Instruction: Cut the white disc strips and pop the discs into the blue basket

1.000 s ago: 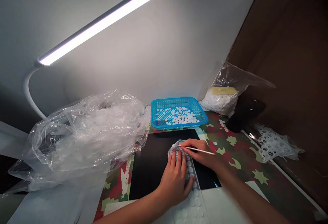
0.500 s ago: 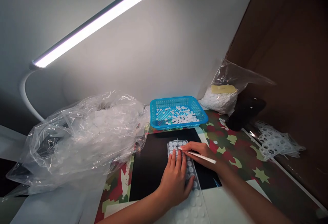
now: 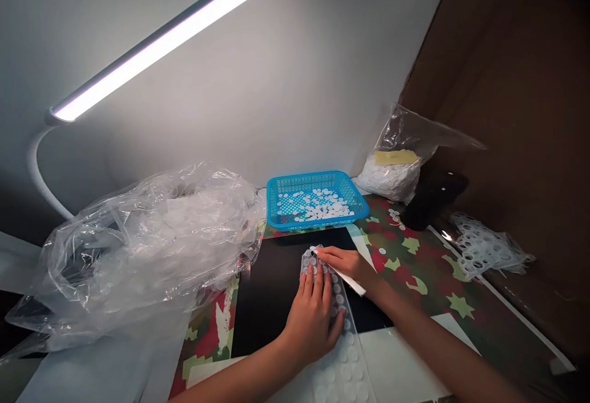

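Note:
A long clear sheet with rows of round white discs (image 3: 351,363) runs toward me over a black mat (image 3: 270,298). My left hand (image 3: 313,317) lies on it with fingers stretched out, pressing it down. Beyond those fingertips, my right hand (image 3: 348,263) is closed around a slim white stick (image 3: 354,284), whose rear end sticks out below the palm. The right fingertips meet at the sheet's far end, beside a small dark spot; whether they also pinch a disc is too small to tell.
Behind the mat stands a blue basket (image 3: 318,226) with loose white discs. A big clear plastic bag (image 3: 152,249) fills the left. At right are a bag of white pieces (image 3: 389,179), a dark object (image 3: 433,200) and perforated white scraps (image 3: 491,249). A lamp (image 3: 170,40) shines overhead.
My right fingers have shifted to the sheet's far end, and the stick now points more steeply down toward me. My left hand stays on the sheet. The whole view has turned slightly.

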Action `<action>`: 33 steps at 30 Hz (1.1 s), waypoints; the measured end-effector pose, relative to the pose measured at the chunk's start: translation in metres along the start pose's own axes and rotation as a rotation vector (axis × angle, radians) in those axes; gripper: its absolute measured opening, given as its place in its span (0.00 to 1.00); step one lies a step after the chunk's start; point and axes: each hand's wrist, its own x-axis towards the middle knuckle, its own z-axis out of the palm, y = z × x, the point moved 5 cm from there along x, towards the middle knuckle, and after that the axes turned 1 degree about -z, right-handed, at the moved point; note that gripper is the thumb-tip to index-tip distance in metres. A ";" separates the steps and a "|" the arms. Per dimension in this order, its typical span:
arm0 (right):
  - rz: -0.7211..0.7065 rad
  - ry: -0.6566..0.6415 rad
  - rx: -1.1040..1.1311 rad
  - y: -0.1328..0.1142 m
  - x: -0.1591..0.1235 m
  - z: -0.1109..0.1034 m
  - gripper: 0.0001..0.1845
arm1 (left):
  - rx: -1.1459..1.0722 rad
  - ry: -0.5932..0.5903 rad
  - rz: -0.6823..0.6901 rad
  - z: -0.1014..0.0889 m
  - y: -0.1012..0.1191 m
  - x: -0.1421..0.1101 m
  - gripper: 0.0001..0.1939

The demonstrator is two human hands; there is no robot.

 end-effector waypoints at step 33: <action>0.188 -0.072 0.141 -0.003 -0.019 -0.022 0.13 | -0.080 -0.003 0.026 -0.003 -0.002 0.001 0.33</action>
